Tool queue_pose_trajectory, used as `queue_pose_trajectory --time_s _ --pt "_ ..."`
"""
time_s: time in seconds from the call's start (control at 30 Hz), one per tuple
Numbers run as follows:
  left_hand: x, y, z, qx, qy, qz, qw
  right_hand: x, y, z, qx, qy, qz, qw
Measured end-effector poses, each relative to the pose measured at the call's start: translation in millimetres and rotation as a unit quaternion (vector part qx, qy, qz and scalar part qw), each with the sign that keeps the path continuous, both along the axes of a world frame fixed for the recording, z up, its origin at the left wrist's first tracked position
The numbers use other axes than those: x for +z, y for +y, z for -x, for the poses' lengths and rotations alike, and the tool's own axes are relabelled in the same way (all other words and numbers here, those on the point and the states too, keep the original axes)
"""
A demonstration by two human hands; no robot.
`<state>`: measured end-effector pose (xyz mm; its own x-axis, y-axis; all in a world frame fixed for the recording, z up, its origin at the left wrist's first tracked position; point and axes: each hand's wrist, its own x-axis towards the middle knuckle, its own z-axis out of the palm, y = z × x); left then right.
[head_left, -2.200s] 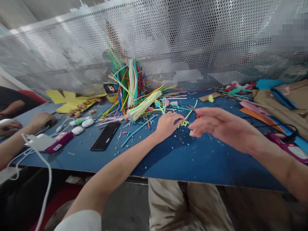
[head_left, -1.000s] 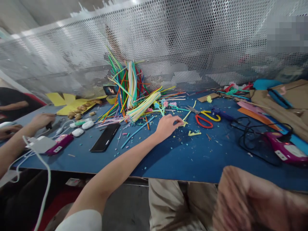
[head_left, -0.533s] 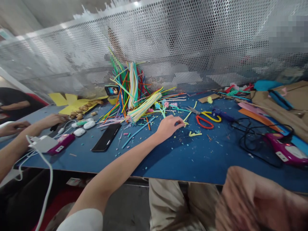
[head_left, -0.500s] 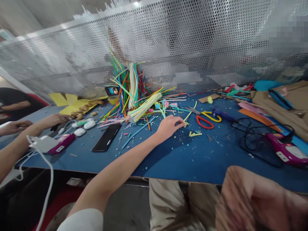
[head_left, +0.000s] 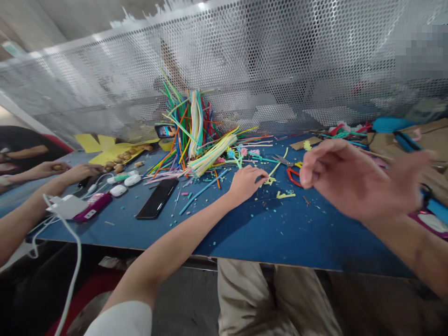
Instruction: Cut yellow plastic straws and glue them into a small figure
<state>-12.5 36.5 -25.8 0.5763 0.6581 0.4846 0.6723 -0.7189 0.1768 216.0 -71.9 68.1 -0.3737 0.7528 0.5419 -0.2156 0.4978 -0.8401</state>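
My left hand (head_left: pixel 247 184) reaches over the blue table, thumb and fingers pinched on a short piece of yellow pipe cleaner (head_left: pixel 270 180). Another bent yellow piece (head_left: pixel 285 195) lies just right of it. My right hand (head_left: pixel 357 182) is raised above the table, blurred, fingers apart and loosely curled with nothing seen in them. It partly covers the scissors (head_left: pixel 294 176), whose red handle and metal blades show left of its fingertips. Behind my left hand lie small pipe cleaner flowers in blue (head_left: pixel 231 153) and pink (head_left: pixel 243 151).
A large heap of coloured pipe cleaners (head_left: pixel 194 123) leans at the back by the perforated metal screen (head_left: pixel 280 70). A black phone (head_left: pixel 157 199), white earbud cases (head_left: pixel 118 190) and a charger with cables (head_left: pixel 68 206) lie left. Other people's hands (head_left: pixel 82 173) rest farther left; cardboard (head_left: pixel 430 140) lies right.
My right hand has come up from below the table's front edge to above its right side, now covering part of the scissors. My left hand stays nearly in place at the yellow pieces.
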Motion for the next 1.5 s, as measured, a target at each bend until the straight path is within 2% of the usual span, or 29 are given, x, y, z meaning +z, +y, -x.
queue_pose_trajectory --time_s 0.03,0.07,0.1,0.13,0.17,0.23,0.3,0.33,0.37,0.43,0.6,0.83,0.93,1.0,1.07,1.2,1.5 --pt "-0.1 0.1 0.1 0.002 0.002 0.0 1.0 -2.4 12.9 -6.1 -0.064 0.026 -0.001 0.998" --pt "-0.1 0.3 0.3 0.004 0.004 0.0 1.0 -6.4 24.2 -12.1 -0.116 -0.001 -0.017 0.993" --pt "-0.1 0.4 0.6 0.003 0.007 0.001 1.0 -12.1 34.2 -17.7 -0.184 -0.054 -0.043 0.981" --pt "-0.1 0.6 1.0 0.003 0.01 -0.001 1.0 -19.4 43.2 -22.8 -0.25 -0.142 -0.076 0.955" --pt "-0.1 0.8 1.4 0.003 0.012 -0.003 1.0 -28.2 51.6 -27.5 -0.295 -0.25 -0.102 0.917" --pt "-0.3 1.4 2.2 0.01 0.017 -0.008 1.0 -49.6 66.5 -35.3 -0.361 -0.432 -0.138 0.815" --pt "-0.8 2.3 2.5 0.016 0.015 -0.012 1.0 -72.8 78.0 -41.3 -0.39 -0.56 -0.145 0.717" --pt "-1.2 2.8 2.3 0.016 0.012 -0.011 1.0 -83.4 82.2 -43.5 -0.392 -0.605 -0.139 0.679" --pt "-1.6 3.1 2.0 0.015 0.009 -0.012 1.0 -92.3 85.3 -45.2 -0.387 -0.635 -0.135 0.654" --pt "-2.7 3.5 0.9 0.005 0.004 -0.013 1.0 -103.8 88.7 -47.1 -0.387 -0.663 -0.14 0.625" --pt "-6.7 4.9 -0.5 -0.022 0.052 0.0 0.998 -103.5 93.0 -49.7 -0.397 -0.678 -0.148 0.601" --pt "-11.1 13.1 1.3 -0.025 0.07 0.014 0.997 -102.0 99.5 -48.9 -0.384 -0.687 -0.137 0.602" --pt "-9.7 13.3 1.9 -0.018 0.069 0.018 0.997 -98.0 98.1 -49.3 -0.405 -0.67 -0.126 0.61" --pt "-7.9 12.1 2.4 -0.007 0.067 0.019 0.998 -94.3 96.7 -54.5 -0.433 -0.654 -0.118 0.608" --pt "-5.9 10.7 3.0 0.004 0.063 0.019 0.998 -91.8 95.7 -63.3 -0.454 -0.655 -0.106 0.594" --pt "-3.8 9.4 4.1 0.027 0.065 0.028 0.997 -92.2 96.6 -81.9 -0.446 -0.691 -0.051 0.567" --pt "-5.6 13.2 4.5 0.039 0.056 0.024 0.997 -104.6 115.0 -105.3 -0.433 -0.698 -0.003 0.571"
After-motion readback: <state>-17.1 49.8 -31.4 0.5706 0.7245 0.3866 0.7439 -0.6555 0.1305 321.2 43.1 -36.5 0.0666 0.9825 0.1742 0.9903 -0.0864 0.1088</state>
